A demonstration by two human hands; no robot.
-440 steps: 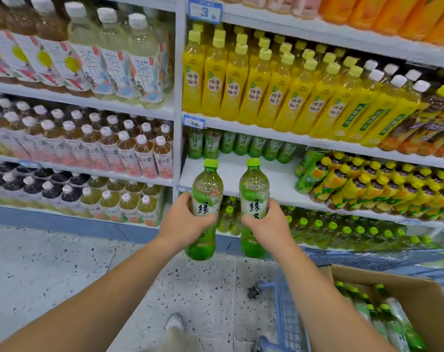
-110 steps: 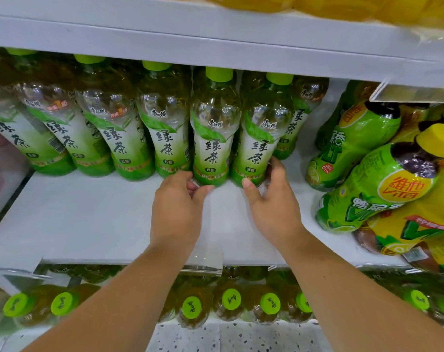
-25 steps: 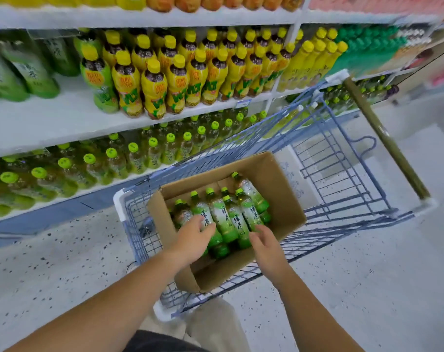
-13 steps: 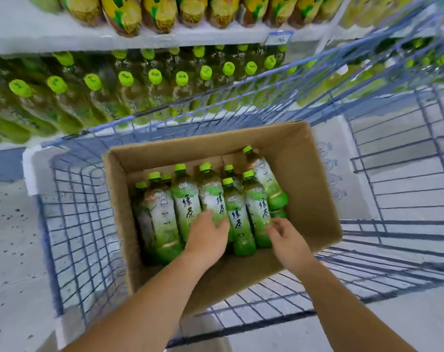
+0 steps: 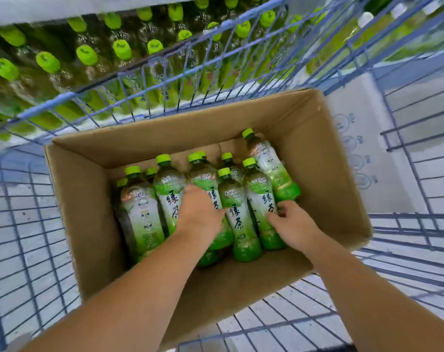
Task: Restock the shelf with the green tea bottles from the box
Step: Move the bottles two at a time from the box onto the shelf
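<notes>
An open cardboard box [image 5: 89,212] sits in a blue wire cart and holds several green tea bottles with green caps lying side by side. My left hand [image 5: 199,212] lies over a bottle [image 5: 205,181] in the middle of the pile, fingers curled around its body. My right hand [image 5: 292,224] touches the lower part of a bottle [image 5: 260,196] to the right, fingers bent against its label. Between the hands lies another bottle [image 5: 235,212]. Whether either bottle is lifted cannot be seen.
The blue wire cart [image 5: 25,224] surrounds the box on all sides. Beyond its far wall, a low shelf row of green-capped bottles [image 5: 122,49] stands. A flattened white carton [image 5: 355,148] lies in the cart right of the box.
The view has closed in on the box. Both hands have reached deeper onto the bottles, the left curling over a middle bottle, the right pressing onto one at the right.
</notes>
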